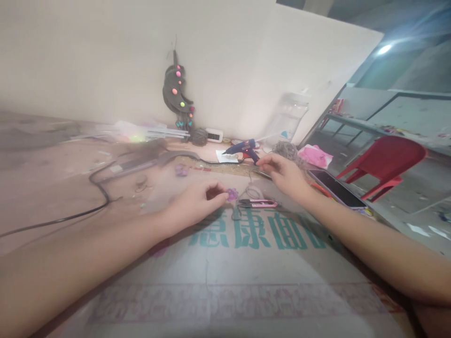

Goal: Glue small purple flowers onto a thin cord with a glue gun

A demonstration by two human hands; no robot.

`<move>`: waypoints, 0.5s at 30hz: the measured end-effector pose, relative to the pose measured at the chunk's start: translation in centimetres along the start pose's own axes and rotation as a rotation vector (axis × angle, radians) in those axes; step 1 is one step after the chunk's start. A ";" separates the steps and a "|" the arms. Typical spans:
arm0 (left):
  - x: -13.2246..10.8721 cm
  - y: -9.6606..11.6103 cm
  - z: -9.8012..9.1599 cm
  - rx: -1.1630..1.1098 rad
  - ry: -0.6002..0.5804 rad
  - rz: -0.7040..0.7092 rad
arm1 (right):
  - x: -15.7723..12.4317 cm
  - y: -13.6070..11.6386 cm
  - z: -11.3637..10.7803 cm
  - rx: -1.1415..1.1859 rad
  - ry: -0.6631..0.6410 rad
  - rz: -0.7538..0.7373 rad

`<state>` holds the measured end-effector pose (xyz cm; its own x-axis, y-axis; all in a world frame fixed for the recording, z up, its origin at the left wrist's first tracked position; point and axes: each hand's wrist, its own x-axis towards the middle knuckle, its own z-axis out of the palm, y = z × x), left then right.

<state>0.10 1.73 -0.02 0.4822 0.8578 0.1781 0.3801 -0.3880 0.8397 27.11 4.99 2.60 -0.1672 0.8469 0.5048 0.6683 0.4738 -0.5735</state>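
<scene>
Head view: left hand [197, 203] pinching a small purple flower [232, 194] over the surface [207, 293], right hand [283, 174] at the glue gun [251, 151].
Clear bottle [291, 117] leans by the white wall [225, 70], its contents too blurred to tell. Left forearm reaches in from the lower left, thumb and index fingers closed on the flower, just beside the pink-handled snips [259, 203]; right forearm comes from the lower right, palm down, fingers bent at the end of the gun's handle, though whether they grip it I cannot tell.
</scene>
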 end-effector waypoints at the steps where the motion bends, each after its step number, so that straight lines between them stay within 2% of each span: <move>1: 0.0 0.0 0.0 -0.001 -0.001 -0.005 | 0.5 0.2 0.0 0.011 0.014 0.004; 5: 0.0 0.3 0.0 0.002 0.009 -0.014 | 3.1 1.2 0.1 -0.028 0.070 0.070; 10: -0.1 0.4 0.0 -0.012 0.005 -0.023 | 5.5 2.0 0.2 -0.186 0.016 0.272; 15: -0.1 0.2 0.1 -0.005 -0.008 -0.043 | 6.7 3.1 0.6 -0.258 0.125 0.335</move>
<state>0.21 1.57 0.07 0.4722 0.8707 0.1374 0.3968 -0.3491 0.8489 27.63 12.31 3.82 0.1679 0.9005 0.4012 0.8323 0.0887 -0.5472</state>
